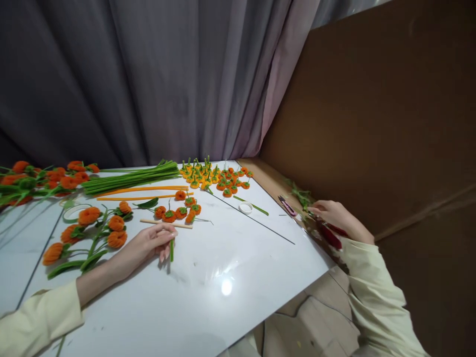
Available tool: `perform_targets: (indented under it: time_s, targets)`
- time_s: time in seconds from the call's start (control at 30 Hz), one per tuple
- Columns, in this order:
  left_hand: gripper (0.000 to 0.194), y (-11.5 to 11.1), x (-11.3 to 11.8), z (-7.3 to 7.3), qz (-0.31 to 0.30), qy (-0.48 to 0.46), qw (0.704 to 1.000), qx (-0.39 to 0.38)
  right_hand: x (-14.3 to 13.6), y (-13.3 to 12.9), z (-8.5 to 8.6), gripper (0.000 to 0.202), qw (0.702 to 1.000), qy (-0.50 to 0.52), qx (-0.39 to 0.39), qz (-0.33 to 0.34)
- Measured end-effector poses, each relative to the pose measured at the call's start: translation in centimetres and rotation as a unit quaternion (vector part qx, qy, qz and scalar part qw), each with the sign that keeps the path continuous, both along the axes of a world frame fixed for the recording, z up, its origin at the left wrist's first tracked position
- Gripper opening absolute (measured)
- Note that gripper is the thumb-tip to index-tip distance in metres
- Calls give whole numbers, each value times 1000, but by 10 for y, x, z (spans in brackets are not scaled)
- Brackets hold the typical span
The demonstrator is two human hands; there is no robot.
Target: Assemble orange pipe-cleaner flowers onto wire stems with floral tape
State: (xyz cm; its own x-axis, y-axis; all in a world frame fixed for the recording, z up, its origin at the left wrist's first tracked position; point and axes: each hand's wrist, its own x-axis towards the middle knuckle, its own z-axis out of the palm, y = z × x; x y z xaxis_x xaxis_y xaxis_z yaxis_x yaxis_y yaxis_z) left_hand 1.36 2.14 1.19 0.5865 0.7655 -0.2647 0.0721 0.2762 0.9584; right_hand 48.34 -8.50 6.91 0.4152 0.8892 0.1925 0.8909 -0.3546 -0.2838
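My left hand (159, 240) rests over the white table, its fingers pinched on a short green stem piece (171, 251) that points down. A thin wooden stick (167, 224) lies just beyond that hand. Off the table's right edge, my right hand (330, 213) is closed around red-handled pliers or cutters (330, 235). Green scraps (300, 194) lie beside its fingers. Small orange pumpkins (181, 212) with green tops sit beyond my left hand, and a branch bearing orange pumpkins (117, 223) lies to its left.
Green stems (134, 178) and orange stems (145, 189) lie at the back, near yellow pieces (201, 174). A white tape roll (245, 207), a long dark wire (253, 216) and pink snips (287, 206) are to the right. A brown panel (372, 124) rises at right.
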Motion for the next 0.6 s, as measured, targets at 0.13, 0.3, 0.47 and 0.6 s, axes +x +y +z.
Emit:
perform_targets:
  time_s: [0.13, 0.3, 0.47, 0.6]
  targets:
    - [31, -1, 2, 2, 13, -1, 1000, -1, 7, -1, -24, 18, 991, 131, 9, 3]
    - [32, -3, 3, 4, 5, 2, 1000, 5, 7, 10, -36, 12, 984, 176, 36, -17]
    - [34, -3, 2, 4, -4, 4, 1000, 0, 11, 5, -28, 32, 967, 237, 86, -21]
    - [35, -2, 1, 3, -7, 4, 1000, -6, 17, 11, -16, 33, 965, 239, 103, -12]
